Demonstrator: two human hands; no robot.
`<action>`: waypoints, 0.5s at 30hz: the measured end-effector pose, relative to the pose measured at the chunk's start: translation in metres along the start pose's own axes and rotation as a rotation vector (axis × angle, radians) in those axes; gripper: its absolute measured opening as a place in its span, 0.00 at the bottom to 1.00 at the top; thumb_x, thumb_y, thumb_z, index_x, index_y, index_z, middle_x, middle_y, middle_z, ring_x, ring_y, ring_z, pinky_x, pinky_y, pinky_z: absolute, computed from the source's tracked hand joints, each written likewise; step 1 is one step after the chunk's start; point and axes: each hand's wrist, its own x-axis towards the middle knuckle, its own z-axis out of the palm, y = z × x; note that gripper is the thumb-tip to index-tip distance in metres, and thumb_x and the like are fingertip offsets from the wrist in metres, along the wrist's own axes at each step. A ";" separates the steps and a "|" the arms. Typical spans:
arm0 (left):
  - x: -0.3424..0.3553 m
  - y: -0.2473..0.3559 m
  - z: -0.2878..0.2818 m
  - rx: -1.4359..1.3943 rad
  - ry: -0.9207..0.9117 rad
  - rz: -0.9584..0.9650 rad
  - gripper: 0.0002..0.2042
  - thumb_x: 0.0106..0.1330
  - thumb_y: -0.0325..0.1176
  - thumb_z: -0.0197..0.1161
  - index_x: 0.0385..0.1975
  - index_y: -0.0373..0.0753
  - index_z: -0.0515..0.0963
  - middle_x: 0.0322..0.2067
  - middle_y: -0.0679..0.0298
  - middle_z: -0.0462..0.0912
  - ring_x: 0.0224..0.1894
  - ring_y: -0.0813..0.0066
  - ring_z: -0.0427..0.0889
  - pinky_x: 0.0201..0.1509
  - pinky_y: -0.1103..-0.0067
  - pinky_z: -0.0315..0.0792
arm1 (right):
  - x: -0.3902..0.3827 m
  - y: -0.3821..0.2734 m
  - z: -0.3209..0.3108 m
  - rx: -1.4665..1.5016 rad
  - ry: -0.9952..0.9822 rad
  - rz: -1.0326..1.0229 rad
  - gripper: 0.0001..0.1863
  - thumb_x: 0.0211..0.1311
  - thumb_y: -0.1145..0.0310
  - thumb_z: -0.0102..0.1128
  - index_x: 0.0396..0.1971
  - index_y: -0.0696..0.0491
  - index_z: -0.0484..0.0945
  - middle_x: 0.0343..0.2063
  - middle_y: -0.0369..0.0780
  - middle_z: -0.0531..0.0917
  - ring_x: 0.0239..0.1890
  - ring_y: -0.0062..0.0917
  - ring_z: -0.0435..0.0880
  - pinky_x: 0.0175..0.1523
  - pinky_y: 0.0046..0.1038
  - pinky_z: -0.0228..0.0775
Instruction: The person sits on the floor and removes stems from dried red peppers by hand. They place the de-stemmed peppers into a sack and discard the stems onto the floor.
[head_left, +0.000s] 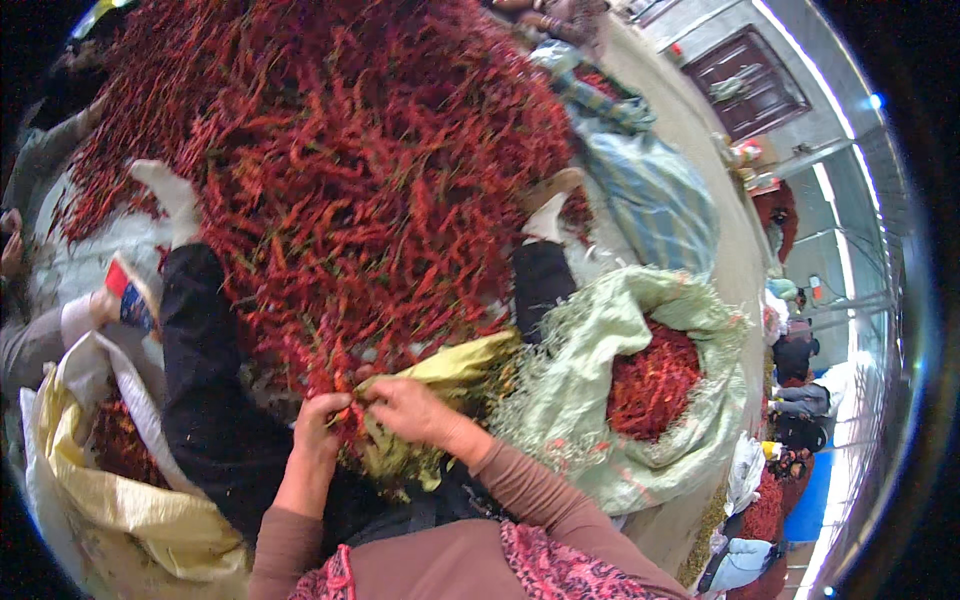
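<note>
My left hand (316,430) is closed round a few red chillies (342,412) above my lap. My right hand (408,408) is pinched beside them, its fingertips at the chillies; what exactly they grip is too small to tell. Under both hands a yellow sack (455,355) lies across my lap with greenish bits on it. Just beyond spreads a large heap of red chillies (380,190), between my outstretched dark-trousered legs (200,380).
A pale green sack of chillies (690,300) stands at right, a cream sack (140,510) at left. A striped sack (650,190) lies behind. Another person's foot (130,300) is beside my left leg. Other people (800,400) sit along the far right near a door (750,80).
</note>
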 end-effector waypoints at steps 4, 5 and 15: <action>0.005 0.001 -0.013 -0.094 0.062 -0.017 0.23 0.43 0.20 0.55 0.46 0.32 0.73 0.42 0.54 0.80 0.43 0.63 0.80 0.50 0.69 0.73 | -0.018 0.000 -0.005 0.291 -0.083 0.256 0.14 0.48 0.71 0.53 0.35 0.60 0.77 0.27 0.46 0.81 0.31 0.30 0.81 0.36 0.32 0.72; 0.007 0.000 -0.019 -0.065 0.077 0.009 0.22 0.43 0.20 0.56 0.44 0.32 0.74 0.41 0.55 0.81 0.42 0.64 0.80 0.48 0.70 0.74 | -0.021 0.007 -0.004 0.320 -0.050 0.296 0.14 0.48 0.72 0.53 0.35 0.60 0.78 0.28 0.44 0.82 0.31 0.27 0.80 0.36 0.30 0.72; -0.008 -0.003 0.025 0.291 0.025 0.044 0.18 0.43 0.16 0.64 0.38 0.34 0.78 0.33 0.64 0.82 0.32 0.72 0.81 0.38 0.77 0.75 | -0.007 -0.002 0.018 0.223 0.553 -0.023 0.05 0.59 0.75 0.57 0.31 0.60 0.73 0.21 0.36 0.76 0.22 0.17 0.74 0.27 0.23 0.67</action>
